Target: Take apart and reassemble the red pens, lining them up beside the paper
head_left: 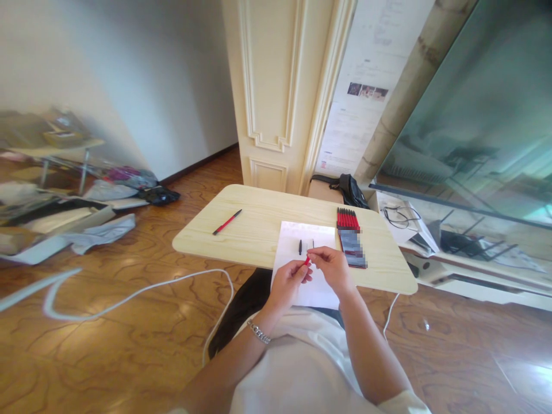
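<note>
Over a white sheet of paper [287, 233], my left hand [288, 282] is closed around a short red pen barrel [307, 260]. My right hand [333, 267] pinches at the barrel's upper end; whatever small part lies between those fingertips is too small to make out. Just beyond the hands, a black pen part [301, 247] and a thin dark piece [313, 244] lie on the paper. A red and black pen [227, 222] rests alone at the table's left. Several red and black pens [347, 218] stand side by side in a row at the right.
The pale wooden table [259, 210] has rounded corners. Below the pen row lies a dark, blurred-out flat item [353, 250]. A black bag [352, 190] sits behind the table. White cables [159, 290] trail over the floor, and a low cabinet [474, 282] stands at right.
</note>
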### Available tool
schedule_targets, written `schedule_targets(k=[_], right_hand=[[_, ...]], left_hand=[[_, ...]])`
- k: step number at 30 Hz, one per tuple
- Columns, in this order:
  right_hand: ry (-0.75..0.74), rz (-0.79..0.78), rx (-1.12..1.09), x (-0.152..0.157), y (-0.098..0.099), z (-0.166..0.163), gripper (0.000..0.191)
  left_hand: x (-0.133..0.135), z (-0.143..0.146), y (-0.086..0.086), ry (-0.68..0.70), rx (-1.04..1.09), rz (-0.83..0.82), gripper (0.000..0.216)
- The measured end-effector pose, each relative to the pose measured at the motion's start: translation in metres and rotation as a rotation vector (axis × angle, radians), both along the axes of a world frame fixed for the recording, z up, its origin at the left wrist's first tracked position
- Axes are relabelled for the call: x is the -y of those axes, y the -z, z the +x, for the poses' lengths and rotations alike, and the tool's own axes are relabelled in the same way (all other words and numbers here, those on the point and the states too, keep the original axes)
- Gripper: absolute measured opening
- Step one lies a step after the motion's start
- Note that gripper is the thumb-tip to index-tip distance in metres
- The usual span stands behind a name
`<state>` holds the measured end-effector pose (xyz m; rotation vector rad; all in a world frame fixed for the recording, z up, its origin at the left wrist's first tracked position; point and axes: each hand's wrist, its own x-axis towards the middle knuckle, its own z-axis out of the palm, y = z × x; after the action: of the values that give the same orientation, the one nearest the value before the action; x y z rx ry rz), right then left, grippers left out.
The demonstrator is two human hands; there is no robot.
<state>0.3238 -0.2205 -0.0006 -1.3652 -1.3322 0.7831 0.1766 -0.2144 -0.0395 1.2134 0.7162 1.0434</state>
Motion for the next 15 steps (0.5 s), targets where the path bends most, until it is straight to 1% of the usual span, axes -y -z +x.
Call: schedule_targets(k=[5,7,9,10,12,15], right_hand=[[-0.063,-0.008,0.063,0.005,0.0,0.003,0.021],[-0.097,-0.016,0.08,0.007,0.0,0.006,0.023],[-0.097,-0.027,0.082,0.005,0.001,0.011,0.027],[-0.076,-0.031,0.091,0.002,0.002,0.015,0.03],[0.013,-0.041,0.163,-0.008,0.005,0.024,0.03],[0.149,-0.12,0.427,-0.03,0.011,0.034,0.022]], left_hand=[[0.0,0.0,0.002,-0.003,-0.004,0.014,0.037],[0.0,0.0,0.003,0.005,-0.003,0.002,0.037],[0.0,0.0,0.004,0.011,0.005,-0.024,0.038],[0.0,0.001,0.004,0.013,0.011,-0.037,0.038],[0.0,0.001,0.005,0.012,0.025,-0.06,0.039],[0.0,0.003,0.005,-0.008,0.028,-0.075,0.038]])
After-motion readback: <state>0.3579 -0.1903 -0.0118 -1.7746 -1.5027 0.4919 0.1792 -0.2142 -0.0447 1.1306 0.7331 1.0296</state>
